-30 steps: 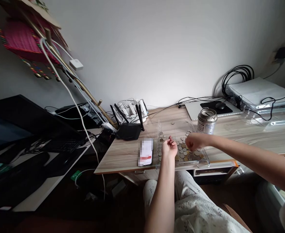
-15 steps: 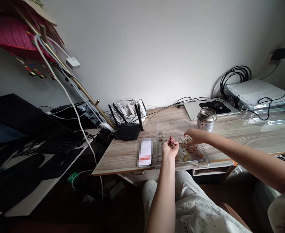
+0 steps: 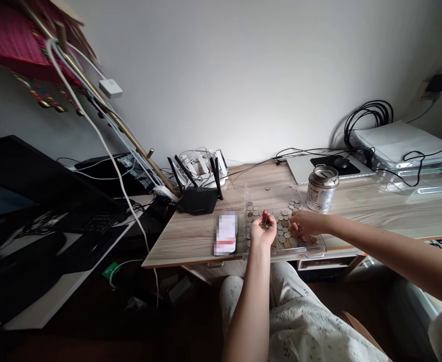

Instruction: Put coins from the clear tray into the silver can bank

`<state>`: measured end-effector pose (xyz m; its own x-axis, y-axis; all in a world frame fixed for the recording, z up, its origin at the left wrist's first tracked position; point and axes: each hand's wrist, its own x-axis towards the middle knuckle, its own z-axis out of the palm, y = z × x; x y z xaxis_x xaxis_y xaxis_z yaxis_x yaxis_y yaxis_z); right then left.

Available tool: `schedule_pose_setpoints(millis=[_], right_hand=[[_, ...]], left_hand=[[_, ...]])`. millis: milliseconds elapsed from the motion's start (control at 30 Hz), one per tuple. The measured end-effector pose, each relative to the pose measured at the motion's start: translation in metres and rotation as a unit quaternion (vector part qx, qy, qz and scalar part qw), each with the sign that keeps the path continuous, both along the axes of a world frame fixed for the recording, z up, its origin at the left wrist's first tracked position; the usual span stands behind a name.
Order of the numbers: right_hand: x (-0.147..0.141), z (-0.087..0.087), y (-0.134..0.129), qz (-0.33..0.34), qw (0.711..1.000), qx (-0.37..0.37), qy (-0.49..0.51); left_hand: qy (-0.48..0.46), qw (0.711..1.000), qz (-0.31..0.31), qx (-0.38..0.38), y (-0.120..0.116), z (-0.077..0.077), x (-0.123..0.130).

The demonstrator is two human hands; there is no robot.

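I have my left hand (image 3: 263, 229) palm up over the clear tray (image 3: 256, 190), its grip cupped around a few coins (image 3: 266, 224). My right hand (image 3: 307, 222) is lowered, fingers down, to the loose coins (image 3: 282, 232) in the tray's right part; I cannot tell whether that grip pinches one. The tray sits on the bench (image 3: 191, 240), between the phone (image 3: 226, 234) and the can (image 3: 322, 188).

Left hand (image 3: 263, 230) cupped palm-up, right hand (image 3: 304, 223) lowered
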<state>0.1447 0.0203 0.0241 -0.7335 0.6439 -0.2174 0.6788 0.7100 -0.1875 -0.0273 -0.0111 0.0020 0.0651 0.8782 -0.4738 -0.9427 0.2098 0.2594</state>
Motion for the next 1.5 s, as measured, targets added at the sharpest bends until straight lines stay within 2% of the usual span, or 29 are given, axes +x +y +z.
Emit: schedule_pose_setpoints(millis=[133, 300, 467, 600, 733, 833, 933, 1100, 1267, 1433, 1500], right_hand=[[-0.001, -0.003, -0.006, -0.05, 0.998, -0.017, 0.022], [-0.005, -0.008, -0.022, -0.04, 0.994, -0.038, 0.092], [-0.01, -0.003, -0.031, -0.043, 0.988, -0.113, 0.094], [-0.013, -0.001, -0.029, -0.047, 0.982, -0.162, 0.084], [-0.012, -0.001, -0.025, -0.03, 0.984, -0.164, 0.069], [-0.01, -0.001, -0.021, -0.018, 0.977, -0.19, 0.091], [-0.013, -0.003, -0.018, -0.041, 0.97, -0.211, 0.114], [-0.024, -0.001, -0.014, -0.039, 0.964, -0.252, 0.07], [-0.028, 0.002, -0.006, -0.017, 0.946, -0.321, 0.036], [-0.028, -0.007, -0.007, -0.028, 0.927, -0.365, 0.081], [-0.026, -0.005, -0.007, -0.033, 0.925, -0.365, 0.099]], left_hand=[[0.0, 1.0, -0.001, -0.002, -0.001, -0.003, 0.003], [0.024, 0.999, 0.033, -0.019, 0.0, -0.005, 0.004], [-0.005, 0.999, 0.04, -0.023, -0.001, -0.004, 0.006], [0.014, 0.999, 0.033, -0.022, -0.002, -0.004, 0.006], [0.033, 0.999, 0.033, -0.015, -0.002, -0.004, 0.005], [0.041, 0.998, 0.036, -0.018, -0.001, -0.005, 0.005], [0.035, 0.998, 0.041, -0.03, -0.001, -0.006, 0.006], [0.027, 0.998, 0.049, -0.034, -0.001, -0.005, 0.006], [0.029, 0.998, 0.044, -0.037, -0.002, -0.005, 0.006], [0.02, 0.998, 0.047, -0.037, -0.003, -0.004, 0.006], [0.022, 0.998, 0.044, -0.035, -0.003, -0.004, 0.006]])
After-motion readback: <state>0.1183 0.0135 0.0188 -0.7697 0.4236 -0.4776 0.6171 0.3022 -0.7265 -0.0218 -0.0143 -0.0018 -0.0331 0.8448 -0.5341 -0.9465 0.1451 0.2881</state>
